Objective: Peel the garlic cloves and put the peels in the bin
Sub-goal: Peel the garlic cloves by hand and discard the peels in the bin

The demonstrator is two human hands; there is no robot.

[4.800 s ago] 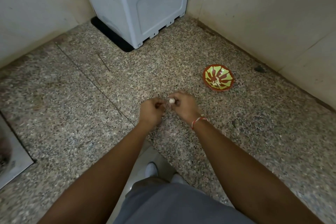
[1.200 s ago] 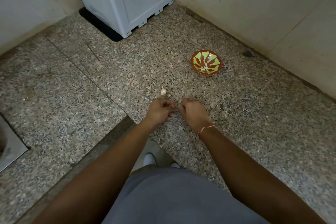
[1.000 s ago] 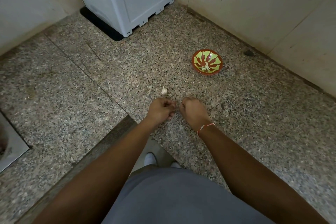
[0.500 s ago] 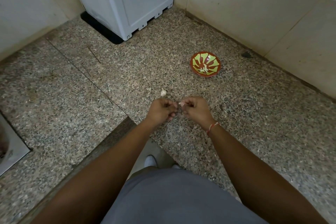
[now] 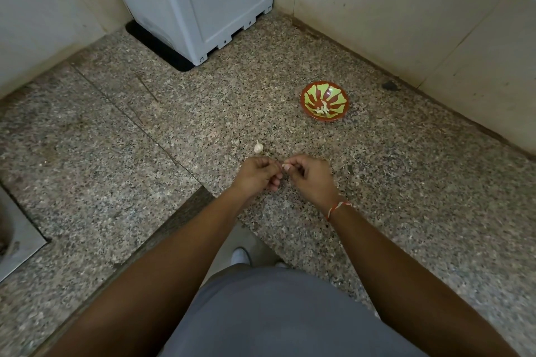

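We pinch a small garlic clove (image 5: 285, 166) w/ our right hand (image 5: 310, 178); left hand (image 5: 256, 173) is curled just beside it, contents unclear. Another garlic piece (image 5: 258, 147) lies on the counter (image 5: 116, 153) just beyond, bowl (image 5: 324, 100) far right.

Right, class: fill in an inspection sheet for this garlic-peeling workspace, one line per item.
Surface: speckled granite counter, bare around the hands.
Job's things: small garlic piece pinched between both hands; whole garlic bulb lying just beyond them; patterned bowl holding pale garlic pieces.
Clutter: dark spot near the wall.
Hands: left hand and right hand curled, fingertips meeting.
Cables: nothing seen.
Surroundings: grey appliance in the corner; tiled walls; steel sink edge; no bin seen.
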